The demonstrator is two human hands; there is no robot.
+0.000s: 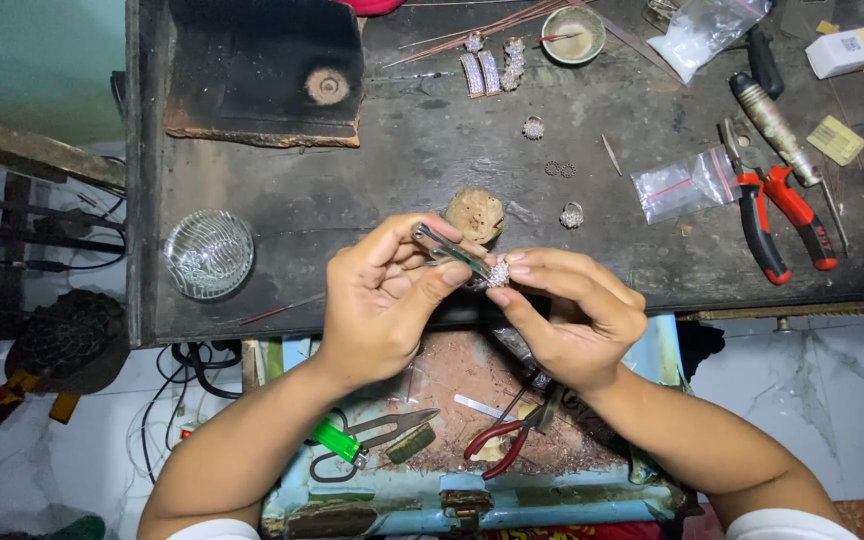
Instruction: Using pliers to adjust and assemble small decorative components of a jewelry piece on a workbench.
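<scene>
Nearest, at 6 o'clock below the wrists: an open blue drawer (472,498) with rusty dust inside, holding a green lighter (335,441), grey scissors (392,428) and red-handled pliers (500,445).

Above that, at centre: left hand (382,300) pinched shut on slim metal tweezers (444,248), tips aimed toward 4 o'clock. Right hand (572,310) just beside it at 3 o'clock, thumb and forefinger clamped together on a small sparkling silver jewellery piece (498,271). Tweezer tips touching that piece, held over the near edge of the dark worktop (402,170).

Just beyond the hands at 12 o'clock: a round cork-coloured block (475,213), with a small glittering ring (572,215) at its 3 o'clock. At 9 o'clock, a ribbed glass dish (208,253). At 3 o'clock, larger red-handled pliers (777,215) and a small clear bag (682,183).

Farthest, at 12 o'clock: several sparkling strips (492,68), a small bowl (572,35), and at 11 o'clock a charred black slab (264,70).
</scene>
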